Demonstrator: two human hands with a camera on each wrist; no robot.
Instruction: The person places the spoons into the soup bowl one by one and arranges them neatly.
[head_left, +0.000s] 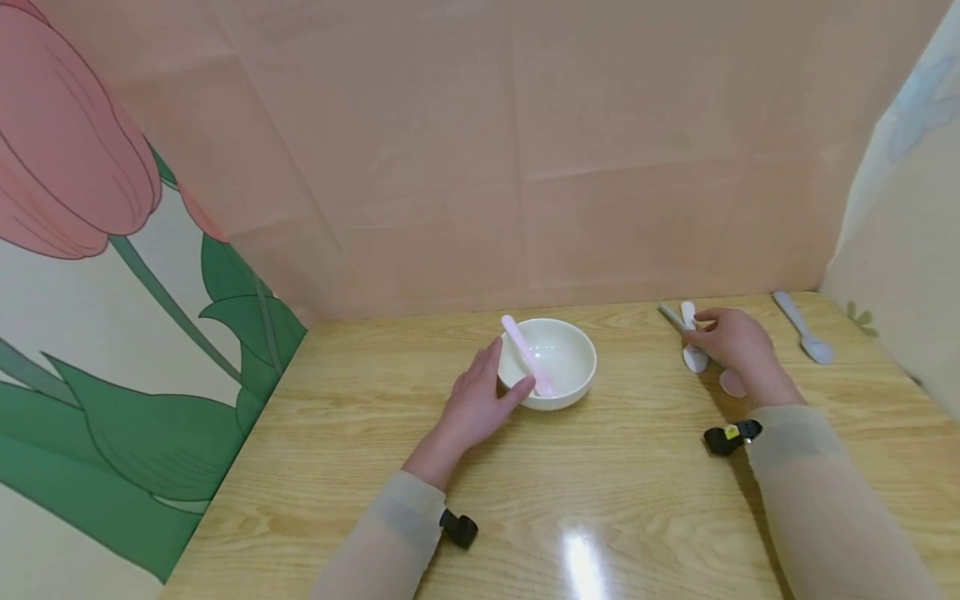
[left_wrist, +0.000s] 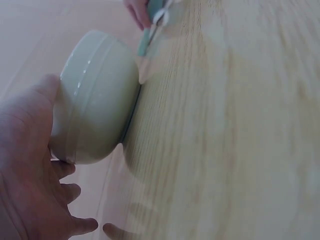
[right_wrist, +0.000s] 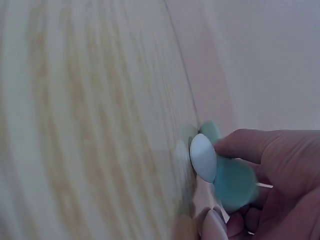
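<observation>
Head view, left hand: the left hand (head_left: 480, 400) rested on the wooden table (head_left: 615, 492) and cupped the near side of the white bowl (head_left: 558, 358), thumb on one side and fingers curved round the other.
Left wrist view, left hand: the palm (left_wrist: 25, 165) lay against the bowl's (left_wrist: 95, 110) outer wall, and the fingers (left_wrist: 70, 192) curled under its side. The bowl stood on the table (left_wrist: 225, 130).
Head view, right hand: the right hand (head_left: 735, 346) was curled over a small bunch of spoons and pinched them.
Spoons in the right hand: a white spoon (head_left: 692, 337) and a grey-green handle (head_left: 670, 317) stuck out past the fingers, and a pale pink spoon bowl (head_left: 732, 382) peeked out near the wrist.
Right wrist view: the fingers (right_wrist: 270, 155) held a white spoon end (right_wrist: 203, 157) and a green spoon end (right_wrist: 234, 182) close to the table (right_wrist: 90, 125). It was blurry.
Bowl: it stood near the middle of the table, well apart from the right hand.
Pink spoon: a pink spoon (head_left: 527, 354) leaned inside the bowl, its handle over the far rim.
Grey spoon: a grey spoon (head_left: 804, 327) lay alone by the right wall.
Walls: a pink back wall (head_left: 525, 150) and a tulip picture (head_left: 90, 250) on the left.
</observation>
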